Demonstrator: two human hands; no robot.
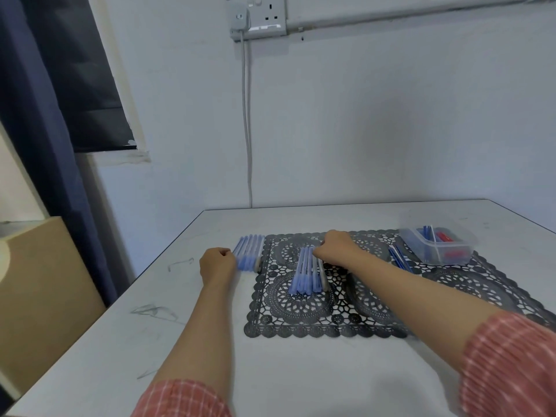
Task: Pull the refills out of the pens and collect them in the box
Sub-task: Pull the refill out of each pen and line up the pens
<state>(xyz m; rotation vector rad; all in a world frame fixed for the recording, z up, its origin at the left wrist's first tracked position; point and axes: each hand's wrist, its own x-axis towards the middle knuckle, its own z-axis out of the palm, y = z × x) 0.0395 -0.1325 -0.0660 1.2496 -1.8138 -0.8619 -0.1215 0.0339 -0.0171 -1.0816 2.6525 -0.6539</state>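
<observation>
Two rows of blue pens lie side by side. One row of pens [249, 255] sits on the white table just left of the black lace mat [301, 320]; my left hand [217, 263] lies against its left edge, fingers curled. A second row of pens [307, 273] lies on the mat, and my right hand [337, 246] touches its far end with curled fingers. Whether either hand grips a pen is hidden. Loose blue refills [398, 258] lie on the mat beside the clear plastic box [457, 255], which holds blue and red pieces.
The white table [301, 380] stands against a pale wall, with its left edge near a tan cabinet [48, 290]. A socket and a hanging cable [248, 115] are on the wall behind. Pencil scribbles mark the tabletop at left.
</observation>
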